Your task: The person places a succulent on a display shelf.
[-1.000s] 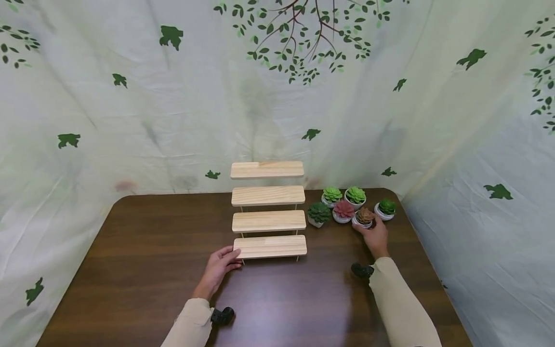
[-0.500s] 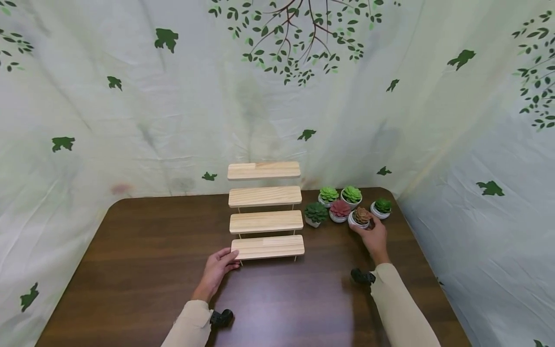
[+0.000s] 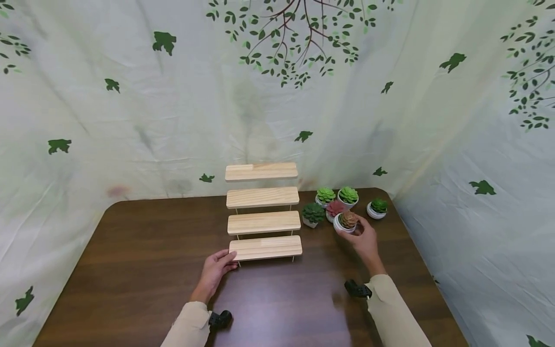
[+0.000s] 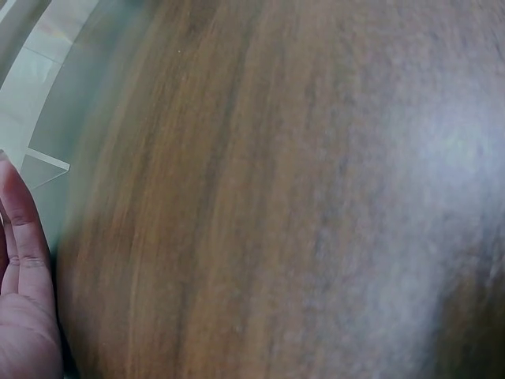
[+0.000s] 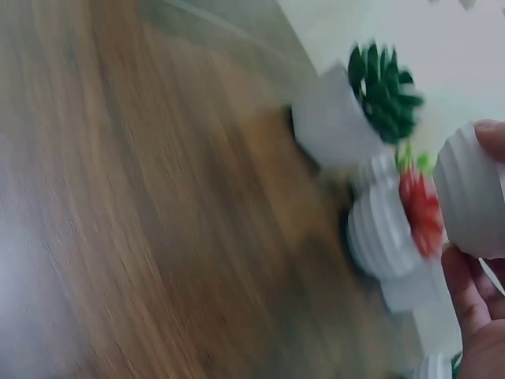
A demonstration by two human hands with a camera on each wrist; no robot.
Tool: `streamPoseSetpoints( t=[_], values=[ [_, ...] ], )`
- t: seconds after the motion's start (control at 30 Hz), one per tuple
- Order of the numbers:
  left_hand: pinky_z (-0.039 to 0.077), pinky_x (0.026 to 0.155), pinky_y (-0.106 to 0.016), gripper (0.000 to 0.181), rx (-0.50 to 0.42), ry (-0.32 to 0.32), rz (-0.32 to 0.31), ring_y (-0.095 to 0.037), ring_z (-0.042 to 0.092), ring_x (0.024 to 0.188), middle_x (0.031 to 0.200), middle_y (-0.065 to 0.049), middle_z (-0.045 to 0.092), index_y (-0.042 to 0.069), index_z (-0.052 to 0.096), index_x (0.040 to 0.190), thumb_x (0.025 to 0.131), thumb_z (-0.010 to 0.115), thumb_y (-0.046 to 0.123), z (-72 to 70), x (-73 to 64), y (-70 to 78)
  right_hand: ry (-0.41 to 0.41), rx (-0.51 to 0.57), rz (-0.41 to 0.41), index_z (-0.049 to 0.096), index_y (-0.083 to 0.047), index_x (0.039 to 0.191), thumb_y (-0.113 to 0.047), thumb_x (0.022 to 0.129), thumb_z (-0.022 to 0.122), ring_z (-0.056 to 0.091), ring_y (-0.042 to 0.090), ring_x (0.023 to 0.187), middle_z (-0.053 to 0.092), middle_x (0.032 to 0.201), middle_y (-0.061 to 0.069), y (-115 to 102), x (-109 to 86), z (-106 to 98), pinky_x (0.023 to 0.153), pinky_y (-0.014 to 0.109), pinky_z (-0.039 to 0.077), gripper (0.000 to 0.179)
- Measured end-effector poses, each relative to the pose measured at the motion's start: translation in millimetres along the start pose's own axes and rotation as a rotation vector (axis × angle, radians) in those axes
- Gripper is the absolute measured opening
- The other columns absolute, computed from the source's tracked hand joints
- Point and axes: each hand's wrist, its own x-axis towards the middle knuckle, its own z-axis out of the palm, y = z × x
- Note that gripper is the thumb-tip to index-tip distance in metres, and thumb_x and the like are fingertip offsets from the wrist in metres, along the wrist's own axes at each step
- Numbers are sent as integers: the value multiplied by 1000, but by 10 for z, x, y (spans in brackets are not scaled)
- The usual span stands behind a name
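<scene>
My right hand (image 3: pixel 365 245) grips a small potted succulent (image 3: pixel 348 220) with brown-orange leaves, thumb and fingers round its white pot. In the right wrist view that ribbed white pot (image 5: pixel 467 197) is held above the table. My left hand (image 3: pixel 213 272) pinches the front left corner of the lowest board on a tiered wooden display stand (image 3: pixel 265 247), thumb on top and fingers beneath. The left wrist view catches only part of the left hand (image 4: pixel 28 276) at its left edge.
Beside the stand are a dark green succulent (image 3: pixel 313 213), a red one (image 3: pixel 335 208) and two light green ones (image 3: pixel 325 194). Another green succulent (image 3: pixel 378 208) sits apart near the right edge of the brown table (image 3: pixel 165 241). A leaf-printed curtain (image 3: pixel 191 106) hangs behind.
My right hand has lifted the brown succulent and carried it left, away from the green one at the far right. My left hand has stayed on the stand's corner.
</scene>
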Motion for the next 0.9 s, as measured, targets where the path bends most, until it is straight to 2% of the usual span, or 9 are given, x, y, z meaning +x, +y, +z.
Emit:
streamPoseSetpoints(
  t=[0.13, 0.27, 0.5, 0.57, 0.7, 0.8, 0.9],
  values=[
    [57, 67, -24, 21, -7, 3, -2, -11, 65, 68, 79, -2, 66, -11, 55, 105, 90, 63, 1, 6, -10, 13, -32, 27, -16, 47, 6, 131, 0, 75, 80, 53, 24, 109, 54, 123, 24, -97, -87, 136, 81, 8, 45, 65],
    [57, 67, -24, 21, -2, 0, 5, -10, 64, 69, 79, -1, 66, -12, 56, 105, 91, 63, 1, 2, -12, 12, -58, 34, -45, 48, 8, 129, 2, 73, 80, 55, 26, 108, 55, 121, 25, -197, -172, 268, 85, 14, 47, 66],
    [57, 68, -25, 21, -1, 6, -11, -11, 65, 70, 79, -2, 66, -11, 56, 106, 90, 64, 2, 4, -6, 12, -141, 87, -84, 50, 5, 129, 5, 70, 81, 55, 31, 110, 54, 124, 23, -384, -305, 482, 95, 36, 49, 66],
    [57, 68, -25, 22, 6, 5, -12, -11, 64, 70, 79, -2, 66, -11, 56, 106, 91, 64, 3, -5, -1, 17, -173, 94, -92, 50, 7, 128, 7, 70, 81, 56, 32, 110, 54, 124, 23, -511, -383, 544, 96, 38, 49, 65],
    [57, 68, -25, 23, 9, 7, -15, -11, 64, 70, 79, -2, 66, -12, 56, 107, 91, 64, 3, -13, 4, 15, -214, 111, -122, 52, 9, 125, 11, 68, 80, 56, 35, 110, 56, 122, 24, -602, -477, 713, 96, 41, 49, 63],
    [57, 68, -25, 21, 3, 1, -12, -10, 64, 70, 80, -2, 66, -11, 56, 106, 91, 63, 2, 0, -1, 14, -249, 116, -179, 53, 10, 123, 12, 68, 80, 56, 38, 110, 56, 122, 26, -635, -531, 831, 95, 43, 49, 62],
    [57, 67, -24, 18, -8, -2, -11, -10, 64, 69, 79, -1, 66, -10, 57, 104, 91, 63, 1, 8, -4, 17, -302, 103, -233, 52, 13, 122, 11, 69, 80, 55, 41, 111, 56, 121, 28, -791, -629, 917, 95, 46, 49, 60]
  ],
)
